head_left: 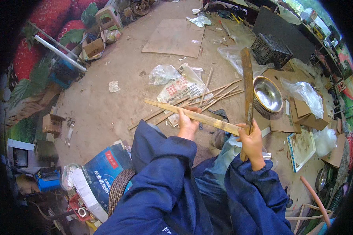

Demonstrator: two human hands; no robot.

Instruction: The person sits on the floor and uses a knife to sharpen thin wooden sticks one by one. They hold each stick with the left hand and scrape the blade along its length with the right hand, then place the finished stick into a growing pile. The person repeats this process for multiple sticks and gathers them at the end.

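Note:
My left hand (188, 125) is closed around a pale split-bamboo strip (215, 122), which slants across in front of me from upper left to lower right. The strip's right end reaches the fingers of my right hand (252, 141). In that hand is a long, flat, dark brown bar (247, 82), held nearly upright, with its far end pointing away from me and a short end below the hand. Whether the bar is wood or a worn blade, I cannot tell. Beyond my hands, several thin bamboo sticks (219, 96) lie in a loose heap on the floor.
Right of the bar sits a metal basin (268, 95), with a black plastic crate (270, 51) behind it. Cardboard boxes (310, 111) and clear plastic are at the right. A printed sack (182, 84) lies ahead. By my left leg stands a blue box (106, 166) beside a coil (119, 190).

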